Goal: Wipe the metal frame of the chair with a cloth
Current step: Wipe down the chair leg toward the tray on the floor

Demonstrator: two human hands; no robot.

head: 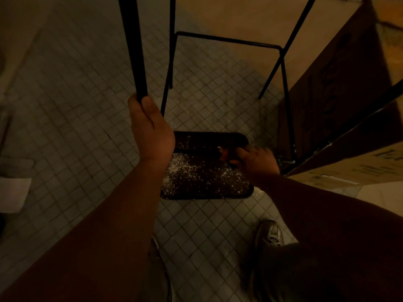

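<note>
The chair is turned upside down on the tiled floor. Its black metal frame (pixel 229 41) rises toward me, and its dark seat underside (pixel 205 179), speckled with white dust, faces up. My left hand (pixel 150 129) grips the end of a thick black leg (pixel 133 46). My right hand (pixel 255 161) is low at the seat's right side, closed on a small reddish cloth (pixel 223 154) pressed against a dark bar across the seat. Most of the cloth is hidden by my fingers.
A large cardboard box (pixel 340 171) stands close at the right, touching the frame's right legs. My shoe (pixel 270 234) is on the small square floor tiles (pixel 76 118) below the seat. A pale object (pixel 13 192) lies at the left edge.
</note>
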